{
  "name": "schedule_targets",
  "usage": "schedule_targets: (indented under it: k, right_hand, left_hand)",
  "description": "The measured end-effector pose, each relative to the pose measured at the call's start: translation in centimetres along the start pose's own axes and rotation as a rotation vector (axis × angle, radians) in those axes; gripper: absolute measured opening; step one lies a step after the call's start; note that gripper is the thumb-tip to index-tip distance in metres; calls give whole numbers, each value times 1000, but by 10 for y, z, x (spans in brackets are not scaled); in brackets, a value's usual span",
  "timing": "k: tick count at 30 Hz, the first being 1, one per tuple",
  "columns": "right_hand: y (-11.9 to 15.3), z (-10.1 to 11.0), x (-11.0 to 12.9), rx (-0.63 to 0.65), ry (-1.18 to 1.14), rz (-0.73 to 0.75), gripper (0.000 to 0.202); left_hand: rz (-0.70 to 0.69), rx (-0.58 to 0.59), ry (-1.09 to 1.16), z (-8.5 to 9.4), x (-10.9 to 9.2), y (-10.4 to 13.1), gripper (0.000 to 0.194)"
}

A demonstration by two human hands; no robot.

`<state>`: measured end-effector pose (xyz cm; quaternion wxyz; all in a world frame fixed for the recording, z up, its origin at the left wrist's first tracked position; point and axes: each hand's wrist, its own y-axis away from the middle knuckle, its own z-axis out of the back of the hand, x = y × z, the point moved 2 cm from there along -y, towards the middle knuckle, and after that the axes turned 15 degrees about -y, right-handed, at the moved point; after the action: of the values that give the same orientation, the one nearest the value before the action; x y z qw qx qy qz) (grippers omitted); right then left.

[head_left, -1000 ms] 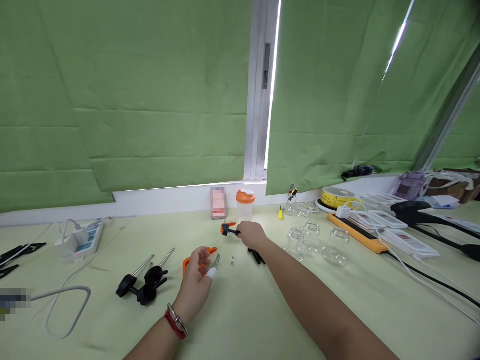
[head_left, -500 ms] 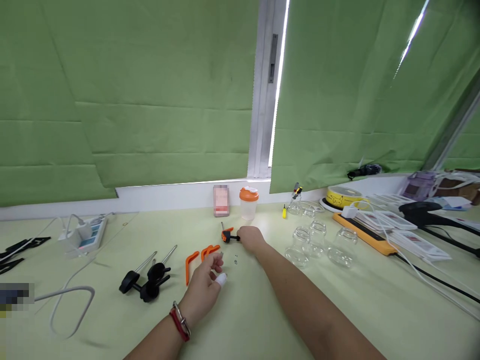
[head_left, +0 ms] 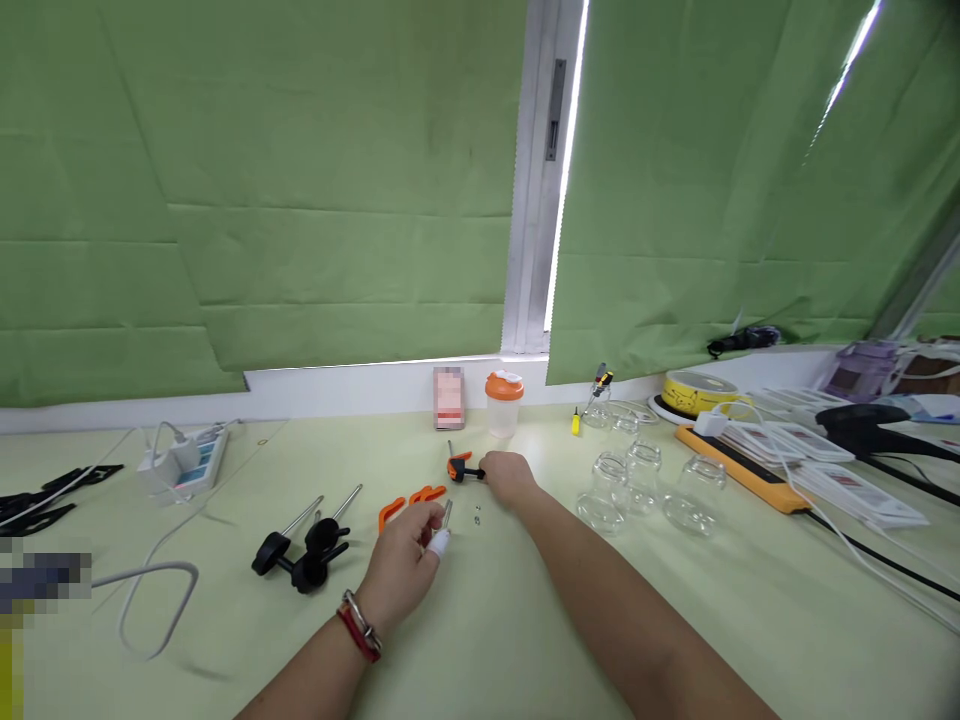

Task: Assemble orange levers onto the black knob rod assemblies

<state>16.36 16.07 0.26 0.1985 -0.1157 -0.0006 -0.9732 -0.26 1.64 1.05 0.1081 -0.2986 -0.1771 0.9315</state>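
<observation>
My left hand (head_left: 403, 560), its thumb tip wrapped in white, pinches a small metal pin (head_left: 448, 513) between thumb and fingers. My right hand (head_left: 510, 480) lies further back, its fingers closed on the black end of a black-and-orange part with a thin metal rod (head_left: 459, 468); the hand hides that end. Orange bent levers (head_left: 426, 494) lie just behind my left hand, partly covered by it. Tiny metal bits (head_left: 478, 516) rest on the table between my hands. Left of them stand black round-headed parts with metal rods (head_left: 309, 571).
An orange-lidded cup (head_left: 503, 412) and a phone-like box (head_left: 448, 398) stand at the wall. Clear glass jars (head_left: 601, 505) are on the right, beside an orange power strip (head_left: 742, 470). A white power strip (head_left: 202, 462) and cables lie left. Yellow tape (head_left: 699, 394) sits back right.
My left hand has shifted slightly left over the orange levers, and the metal pin in its fingers now shows more fully. My right hand stays on the black-and-orange part. The view has shifted slightly.
</observation>
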Motion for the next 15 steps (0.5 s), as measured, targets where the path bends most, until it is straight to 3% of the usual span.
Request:
schedule_targets:
  k: [3,8,12,15]
  right_hand:
    - [4,2,1,-25,-26,2,14]
    - [16,5,15,-92,-107,4,19]
    - [27,1,43,-101,-234,35,18]
    - [35,-6,68,-67,-347,22,22]
  left_hand:
    - [98,-106,-154,17,9,-5,16]
    - [562,-201,-429,54,42,-15,22]
    - [640,-117,-610,74,65,-21,34]
    - [651,70,-785,81,78,-22,37]
